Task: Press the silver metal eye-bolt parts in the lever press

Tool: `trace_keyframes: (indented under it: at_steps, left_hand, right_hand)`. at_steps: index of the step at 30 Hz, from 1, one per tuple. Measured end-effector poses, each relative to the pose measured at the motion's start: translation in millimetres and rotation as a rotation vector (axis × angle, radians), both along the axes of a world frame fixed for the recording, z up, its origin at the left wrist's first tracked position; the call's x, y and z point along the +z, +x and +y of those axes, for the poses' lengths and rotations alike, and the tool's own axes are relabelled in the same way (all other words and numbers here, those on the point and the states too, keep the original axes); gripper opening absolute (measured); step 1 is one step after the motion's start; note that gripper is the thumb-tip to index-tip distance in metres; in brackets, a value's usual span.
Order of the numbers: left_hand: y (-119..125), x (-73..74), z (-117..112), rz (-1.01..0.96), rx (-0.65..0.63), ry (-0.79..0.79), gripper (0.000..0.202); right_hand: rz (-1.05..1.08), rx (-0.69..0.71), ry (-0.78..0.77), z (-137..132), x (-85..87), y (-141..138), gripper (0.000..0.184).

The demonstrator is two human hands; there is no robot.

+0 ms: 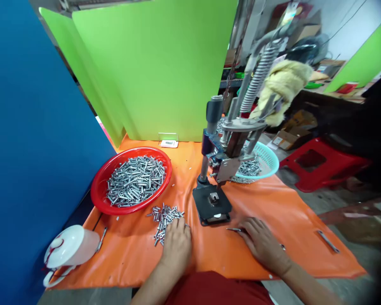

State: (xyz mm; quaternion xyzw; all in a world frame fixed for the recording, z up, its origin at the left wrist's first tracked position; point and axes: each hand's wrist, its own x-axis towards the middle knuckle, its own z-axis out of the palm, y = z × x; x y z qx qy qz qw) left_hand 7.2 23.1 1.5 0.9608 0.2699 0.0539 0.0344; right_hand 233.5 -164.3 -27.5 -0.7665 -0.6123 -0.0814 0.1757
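My left hand [178, 239] rests on the near right edge of a loose pile of small silvery metal eye bolts [164, 218], fingers bent down together; what they pinch is hidden. My right hand [263, 242] lies low over the orange table cover, its fingers closed round a slim pointed metal tool [233, 229] whose tip points left. Between and beyond both hands stands a hand press [214, 140] with a black base plate [209, 201] and a small metal fixture [213, 198] on it. Neither hand touches the press.
A red basin [97, 190] full of similar metal parts sits left; a light blue basket [268, 169] with more stands behind the press. A white lidded mug [71, 245], a wrench [328, 241] and a red stool [324, 163] are around. Another person's arm [352, 212] shows at right.
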Motion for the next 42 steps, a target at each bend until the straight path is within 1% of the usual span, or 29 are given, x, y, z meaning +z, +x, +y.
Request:
trace_keyframes:
  at_steps: [6,9,11,13,16,18,21,24,26,28,30,33,35,37,39,42]
  left_hand:
    - [14,8.1,-10,0.113,0.156,-0.002,0.028]
    - [16,12.4,-11,0.131,0.195,-0.055,0.03]
    - [16,14.9,-11,0.075,0.215,-0.132,0.028]
    - [19,17.0,-13,-0.051,0.22,-0.296,0.021]
    - [33,20.5,-20,-0.291,0.197,-0.667,0.01]
    - [47,23.6,-27,-0.414,0.172,-0.869,0.005]
    - [68,28.7,-40,-0.508,0.125,-1.038,0.005]
    - [80,31.0,-50,-0.553,0.076,-1.131,0.006]
    - [84,29.9,-55,-0.58,0.05,-1.155,0.009]
    - [85,27.1,-57,-0.607,0.031,-1.153,0.013]
    - [84,23.9,-55,-0.635,0.018,-1.138,0.016]
    - [82,20.0,-50,-0.669,-0.004,-1.125,0.019]
    - [83,17.8,-44,-0.672,-0.03,-1.112,0.019]
    - [85,15.1,-37,-0.674,-0.061,-1.054,0.017]
    - [88,11.6,-29,-0.693,-0.086,-0.928,0.021]
    - [90,6.2,-15,-0.737,-0.081,-0.697,0.037]
  right_hand:
    - [-0.013,0.008,0.019,-1,2.1,-1,0.016]
    - [-0.01,0.018,0.04,-1,3.4,-1,0.018]
    - [-0.006,0.026,0.062,-2,4.7,0,0.019]
    - [0.007,0.029,0.08,-2,6.5,0,0.019]
    - [0.05,0.013,0.094,-3,10.1,-2,0.015]
    - [0.101,-0.002,0.116,-4,13.2,-4,0.014]
    - [0.251,0.012,0.17,-3,20.1,-6,0.016]
    - [0.518,0.064,0.204,2,29.7,-8,0.018]
    - [0.696,0.097,0.184,6,36.0,-8,0.019]
    - [0.827,0.12,0.151,11,40.6,-9,0.021]
    - [0.912,0.136,0.13,16,42.6,-12,0.021]
    - [0.986,0.117,0.135,25,41.4,-15,0.02]
    - [0.995,0.094,0.152,32,39.1,-16,0.021]
    - [0.961,0.092,0.178,41,36.2,-14,0.021]
    - [0.889,0.089,0.204,52,32.9,-10,0.021]
    - [0.77,0.039,0.232,66,27.9,-2,0.021]
